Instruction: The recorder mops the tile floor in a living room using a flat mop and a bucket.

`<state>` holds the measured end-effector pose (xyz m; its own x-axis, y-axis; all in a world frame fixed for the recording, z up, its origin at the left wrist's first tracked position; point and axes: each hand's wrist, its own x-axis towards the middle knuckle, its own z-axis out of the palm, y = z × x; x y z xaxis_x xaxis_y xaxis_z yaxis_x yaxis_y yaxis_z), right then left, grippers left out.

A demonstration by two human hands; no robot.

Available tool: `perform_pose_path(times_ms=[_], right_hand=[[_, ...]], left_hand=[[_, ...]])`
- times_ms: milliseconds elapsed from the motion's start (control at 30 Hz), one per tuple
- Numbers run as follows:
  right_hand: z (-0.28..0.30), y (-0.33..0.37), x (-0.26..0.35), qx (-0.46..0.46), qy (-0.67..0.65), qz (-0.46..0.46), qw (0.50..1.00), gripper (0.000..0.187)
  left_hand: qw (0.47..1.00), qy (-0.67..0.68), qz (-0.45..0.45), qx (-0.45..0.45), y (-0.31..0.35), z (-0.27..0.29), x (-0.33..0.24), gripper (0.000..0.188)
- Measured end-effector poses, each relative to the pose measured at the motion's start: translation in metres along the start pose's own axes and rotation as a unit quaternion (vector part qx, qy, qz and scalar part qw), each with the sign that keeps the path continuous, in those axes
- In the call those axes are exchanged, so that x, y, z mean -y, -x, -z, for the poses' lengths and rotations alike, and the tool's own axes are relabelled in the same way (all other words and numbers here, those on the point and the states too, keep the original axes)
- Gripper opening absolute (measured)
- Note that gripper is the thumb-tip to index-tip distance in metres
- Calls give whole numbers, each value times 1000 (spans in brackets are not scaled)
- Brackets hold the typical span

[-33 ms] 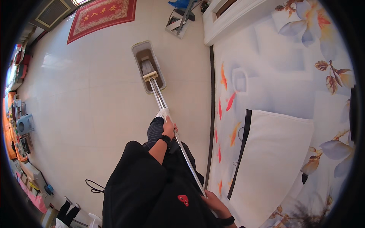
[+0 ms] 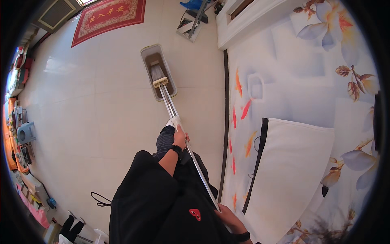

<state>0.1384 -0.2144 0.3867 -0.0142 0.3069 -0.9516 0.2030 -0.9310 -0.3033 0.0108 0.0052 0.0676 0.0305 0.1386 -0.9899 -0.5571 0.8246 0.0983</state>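
Observation:
My left hand [image 2: 179,136] is closed around the metal pole of a squeeze mop [image 2: 198,167], beside a white sleeve-like part on it. Lower right, near the pole's top end, my right hand [image 2: 230,217] grips the same pole, its fingers partly hidden. The pole slants away from me to a cream mop head [image 2: 160,82], which is tilted inside a long grey bucket [image 2: 166,65] on the floor. Whether the head touches the bucket's bottom, I cannot tell.
To my right runs a wall [image 2: 284,89] painted with fish and flowers, with a white cloth panel [image 2: 292,162] in front. A red mat [image 2: 107,18] lies far left. Beyond the bucket stands a metal rack [image 2: 191,28]. At left is a grey-blue stool [image 2: 26,132] among clutter.

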Motion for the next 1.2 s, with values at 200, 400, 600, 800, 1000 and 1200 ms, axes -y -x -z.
perform_pose_path(times_ms=[200,400,600,800,1000,1200], right_hand=[[-5,0,-8,-1,33,5,999,31],[-8,1,-21,-5,54,33,998,31],[-11,-2,-18,-2,59,20,998,31],[-16,-3,-14,1,57,9,998,29],[-22,3,-18,-4,45,26,999,30],[-26,11,3,-17,56,32,998,27]], left_hand=[[1000,14,-13,22,-8,6,-1,53],[999,-8,-33,19,-5,7,-8,53],[999,-39,-32,4,-6,10,-3,54],[999,-33,4,-7,0,13,1,55],[999,-7,-17,28,-13,21,-13,54],[999,-1,-22,42,-17,20,-22,54]])
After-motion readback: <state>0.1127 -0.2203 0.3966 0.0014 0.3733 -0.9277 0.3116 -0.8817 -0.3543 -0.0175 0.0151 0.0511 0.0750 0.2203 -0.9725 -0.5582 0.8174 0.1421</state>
